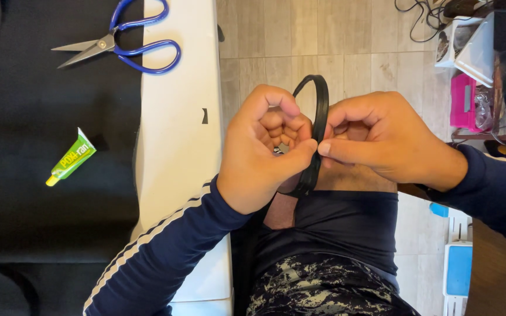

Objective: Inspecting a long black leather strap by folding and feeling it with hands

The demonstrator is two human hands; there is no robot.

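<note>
- Left hand (265,149): fingers curled, thumb pinching the black strap loop (317,126) from its left.
- Right hand (382,137): thumb and forefinger pressed on the same strap from its right (both hands over the lap).
- Far left, on black mat (42,199): 1 blue-handled scissors (125,44), 1 green glue tube (71,158).

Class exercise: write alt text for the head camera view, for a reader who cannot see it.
Two hands, the left hand and the right hand, pinch a thin black rubber loop between them above the person's lap. On the black mat to the left lie blue-handled metal scissors and a small green glue tube.
</note>
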